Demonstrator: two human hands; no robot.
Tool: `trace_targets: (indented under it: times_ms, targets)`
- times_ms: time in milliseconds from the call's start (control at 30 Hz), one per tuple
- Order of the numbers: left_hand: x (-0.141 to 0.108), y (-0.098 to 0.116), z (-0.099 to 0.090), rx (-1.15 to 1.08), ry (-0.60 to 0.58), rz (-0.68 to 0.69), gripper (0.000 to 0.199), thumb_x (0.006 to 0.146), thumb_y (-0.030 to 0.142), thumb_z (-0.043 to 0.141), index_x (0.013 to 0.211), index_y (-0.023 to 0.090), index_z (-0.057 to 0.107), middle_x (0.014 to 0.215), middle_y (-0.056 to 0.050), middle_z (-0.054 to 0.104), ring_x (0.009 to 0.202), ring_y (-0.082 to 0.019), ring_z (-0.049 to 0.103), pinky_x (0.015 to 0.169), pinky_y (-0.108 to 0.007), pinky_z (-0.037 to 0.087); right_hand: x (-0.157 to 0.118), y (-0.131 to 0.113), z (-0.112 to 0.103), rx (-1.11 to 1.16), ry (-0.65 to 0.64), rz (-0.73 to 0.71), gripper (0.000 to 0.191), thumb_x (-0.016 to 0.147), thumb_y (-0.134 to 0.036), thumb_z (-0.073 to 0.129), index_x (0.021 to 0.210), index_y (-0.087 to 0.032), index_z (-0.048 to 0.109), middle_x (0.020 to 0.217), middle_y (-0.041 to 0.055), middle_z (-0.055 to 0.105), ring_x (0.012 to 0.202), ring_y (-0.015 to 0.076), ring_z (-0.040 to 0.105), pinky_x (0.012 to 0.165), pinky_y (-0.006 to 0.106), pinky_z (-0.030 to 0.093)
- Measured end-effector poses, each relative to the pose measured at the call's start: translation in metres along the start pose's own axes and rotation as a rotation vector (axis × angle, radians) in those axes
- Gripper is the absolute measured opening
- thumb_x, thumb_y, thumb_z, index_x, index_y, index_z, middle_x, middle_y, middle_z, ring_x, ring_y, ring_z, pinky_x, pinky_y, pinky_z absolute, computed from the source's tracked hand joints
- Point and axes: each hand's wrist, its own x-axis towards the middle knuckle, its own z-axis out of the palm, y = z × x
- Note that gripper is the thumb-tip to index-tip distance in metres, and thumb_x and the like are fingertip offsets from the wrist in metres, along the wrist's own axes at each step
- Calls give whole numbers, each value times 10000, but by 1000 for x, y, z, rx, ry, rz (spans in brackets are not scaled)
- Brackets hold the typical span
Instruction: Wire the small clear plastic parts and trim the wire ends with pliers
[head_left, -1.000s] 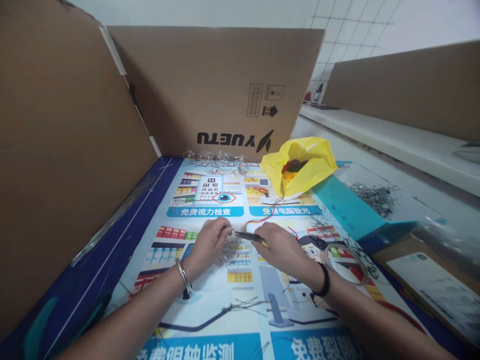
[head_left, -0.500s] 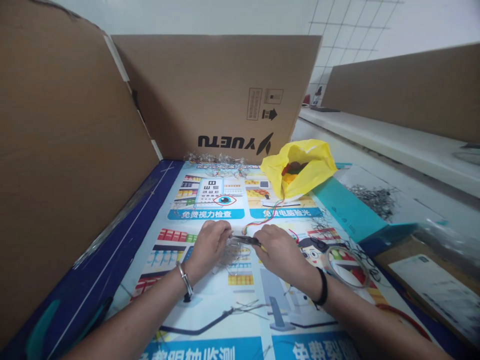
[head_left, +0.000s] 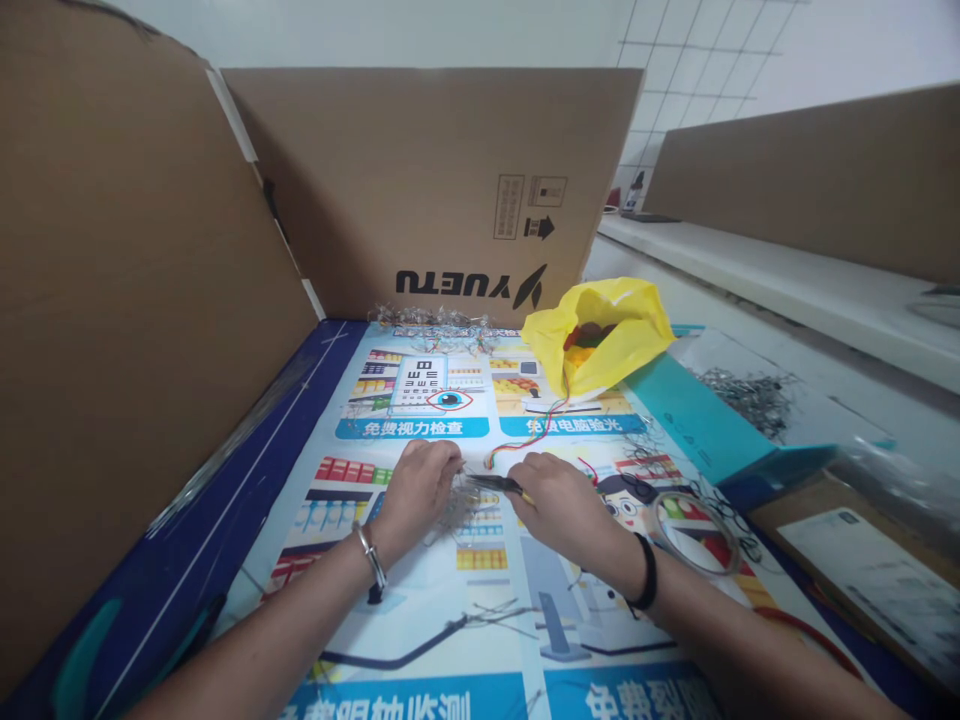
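My left hand is closed in a pinch on thin wire, a fine tangle of which hangs below the fingers. My right hand is wrapped round a pair of pliers, whose dark jaws point left toward the pinched fingertips. Whether the jaw tips touch the wire I cannot tell. Just beyond the hands, coloured threads run from a yellow bag down to a spot above the pliers. Both hands are over a printed poster that covers the table.
Cardboard panels stand at the back and left. Wire bundles lie along the back panel. Loose wires lie in front. At right are a tape roll, a teal box flap and a wire heap.
The pliers' jaws have drawn back slightly from the left fingertips and sit a little lower. Both hands stay almost in place, and the hanging wire has shifted slightly.
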Motion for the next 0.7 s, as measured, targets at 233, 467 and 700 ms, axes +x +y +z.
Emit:
trace_targets:
  times_ms: [233,467,700]
  targets:
    - [2,3,-2,48,-15,14,191,879,218,379,765,185,529,758,-25,619,720,-173,522,714,-317,394,0,1,-1,-37,-55,3,141,830,-263,485,802,-186,599,802,49,611,772,168,547,629,251,345]
    - [4,4,-6,108,-71,66,174,867,215,405,761,188,540,691,-18,602,683,-172,514,720,-324,376,-1,0,-1,-80,-30,-23,132,827,-256,500,805,-180,605,805,61,614,775,180,542,640,262,349]
    - [2,2,-4,52,-62,21,183,878,246,386,807,192,546,741,-23,611,723,-173,521,708,-316,395,0,0,-1,-89,-55,-6,121,829,-246,501,804,-188,604,806,58,611,783,173,548,633,258,353]
